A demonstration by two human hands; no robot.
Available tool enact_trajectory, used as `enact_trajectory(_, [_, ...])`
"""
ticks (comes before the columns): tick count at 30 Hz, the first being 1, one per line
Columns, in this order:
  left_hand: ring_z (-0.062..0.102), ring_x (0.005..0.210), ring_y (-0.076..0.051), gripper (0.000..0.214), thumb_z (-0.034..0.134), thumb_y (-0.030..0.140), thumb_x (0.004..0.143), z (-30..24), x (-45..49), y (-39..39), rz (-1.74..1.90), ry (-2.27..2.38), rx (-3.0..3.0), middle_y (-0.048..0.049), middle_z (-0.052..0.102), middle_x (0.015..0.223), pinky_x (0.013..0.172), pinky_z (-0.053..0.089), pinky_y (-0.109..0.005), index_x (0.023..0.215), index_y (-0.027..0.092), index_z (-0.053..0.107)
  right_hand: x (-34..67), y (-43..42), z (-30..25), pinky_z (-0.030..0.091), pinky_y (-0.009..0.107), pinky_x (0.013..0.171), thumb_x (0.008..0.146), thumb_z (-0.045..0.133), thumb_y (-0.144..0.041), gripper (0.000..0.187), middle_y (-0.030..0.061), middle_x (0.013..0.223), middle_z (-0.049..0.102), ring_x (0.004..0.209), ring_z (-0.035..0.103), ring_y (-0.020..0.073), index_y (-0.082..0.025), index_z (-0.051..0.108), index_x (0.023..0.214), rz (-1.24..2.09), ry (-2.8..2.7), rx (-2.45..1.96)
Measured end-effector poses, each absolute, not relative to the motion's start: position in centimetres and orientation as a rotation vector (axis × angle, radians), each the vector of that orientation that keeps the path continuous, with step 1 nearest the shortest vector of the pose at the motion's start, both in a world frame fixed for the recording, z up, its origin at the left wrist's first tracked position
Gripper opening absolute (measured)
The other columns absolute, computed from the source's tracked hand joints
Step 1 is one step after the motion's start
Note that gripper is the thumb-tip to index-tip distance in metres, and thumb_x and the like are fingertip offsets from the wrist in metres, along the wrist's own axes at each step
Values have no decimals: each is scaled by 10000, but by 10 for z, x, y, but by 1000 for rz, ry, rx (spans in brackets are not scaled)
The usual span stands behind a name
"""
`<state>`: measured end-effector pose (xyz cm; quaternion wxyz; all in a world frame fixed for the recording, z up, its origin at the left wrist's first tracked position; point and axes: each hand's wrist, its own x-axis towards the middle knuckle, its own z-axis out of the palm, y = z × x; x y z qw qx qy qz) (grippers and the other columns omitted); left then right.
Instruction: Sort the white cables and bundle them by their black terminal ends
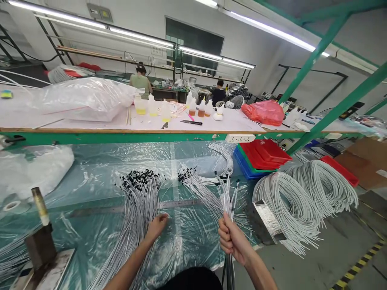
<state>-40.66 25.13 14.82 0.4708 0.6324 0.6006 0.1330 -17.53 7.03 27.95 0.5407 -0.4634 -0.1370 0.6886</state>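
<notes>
My right hand [233,241] is closed around a bundle of thin white cables [225,197]; their black-tipped ends fan out above the fist and the rest hangs below it. My left hand [157,226] is held with its fingers pinched together, and whatever lies between the fingertips is too small to make out. Just left of that hand lies a thick pile of white cables [137,213] with black connectors [140,181] at the far end. Between the hands and beyond them, more cables [202,193] lie slanted across a steel ruler [181,203] on the plastic-covered bench [99,165].
Large cable coils [287,201] and stacked red, green and blue trays [256,159] stand at the right. A metal block with an upright handle [40,237] is at the lower left. The shelf [169,127] above holds bottles, tweezers and bags. Two people sit in the background.
</notes>
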Motion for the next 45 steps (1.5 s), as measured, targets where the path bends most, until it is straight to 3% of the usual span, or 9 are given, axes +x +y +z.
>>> enact_trajectory(6, [678,854,-215,438,534,554,879,246,-333,221,530,823,1504,-68,742,932,782,524,-307,1007,176,716,-204,69,275,37,178,321,715,687,-780,689,-133,432,207,342,52,23,-217,306,604,1754,-352,-984])
enact_trajectory(12, [497,539,-115,427,657,571,806,308,-308,203,624,669,1335,11,574,577,532,389,-228,663,172,599,-220,62,285,38,183,318,754,653,-777,675,-134,421,183,333,50,23,-218,314,585,1786,-424,-967])
enact_trajectory(19, [489,505,-104,427,779,552,682,311,-299,196,639,673,1107,16,561,534,467,360,-212,733,138,689,-222,54,277,57,173,329,726,654,-798,669,-129,449,213,360,82,28,-218,340,608,1552,-419,-1080])
enact_trajectory(24, [522,592,-105,396,760,527,718,310,-292,186,779,711,1053,-2,604,657,545,441,-213,724,137,689,-226,51,267,67,177,320,639,649,-861,702,-127,424,217,343,108,26,-224,359,585,1406,-411,-1241])
enact_trajectory(30, [561,687,-130,336,716,489,795,332,-297,173,916,629,846,1,613,723,648,502,-245,795,172,605,-227,45,273,104,183,322,699,608,-851,661,-123,440,231,340,121,31,-194,535,676,1257,-446,-1249])
enact_trajectory(35, [584,679,-136,325,655,483,855,351,-298,165,767,522,845,-7,607,719,704,506,-274,807,172,573,-226,44,277,118,190,335,716,586,-854,667,-107,455,276,350,148,37,-188,551,698,1167,-425,-1277])
enact_trajectory(40, [522,605,-116,363,704,490,804,354,-294,166,714,577,1011,26,542,625,676,463,-253,710,177,549,-226,41,277,132,198,357,715,577,-860,671,-108,465,252,379,145,44,-192,527,676,1144,-450,-1311])
enact_trajectory(45, [484,538,-107,389,774,491,724,343,-291,171,670,620,1147,40,532,589,573,416,-236,889,153,674,-228,36,275,142,208,388,741,556,-854,671,-97,488,248,416,158,54,-188,523,663,1161,-541,-1328])
